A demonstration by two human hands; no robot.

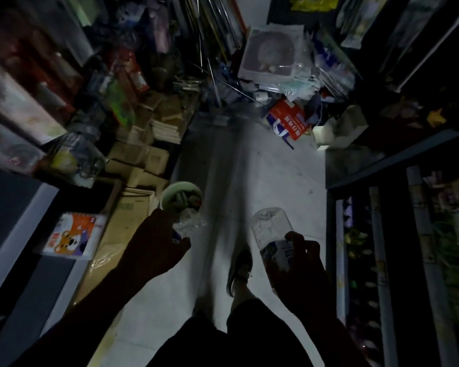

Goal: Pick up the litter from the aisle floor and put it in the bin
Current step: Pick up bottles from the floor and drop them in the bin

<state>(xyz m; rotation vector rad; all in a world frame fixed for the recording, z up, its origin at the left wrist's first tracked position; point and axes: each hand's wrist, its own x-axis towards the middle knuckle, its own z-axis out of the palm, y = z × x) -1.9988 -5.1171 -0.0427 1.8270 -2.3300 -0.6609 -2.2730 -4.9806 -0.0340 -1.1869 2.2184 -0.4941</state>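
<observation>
A small pale green bin stands at the left edge of the aisle floor, with litter inside. My left hand reaches toward it and holds crinkled clear plastic just in front of the bin's rim. My right hand grips a clear plastic bottle with a blue and white label, its base pointing up and forward, above the floor to the right of the bin.
The narrow aisle has a pale tiled floor. Stacked cardboard boxes line the left, dark shelves the right. A red and white bag and piled goods block the far end. My sandalled foot steps forward.
</observation>
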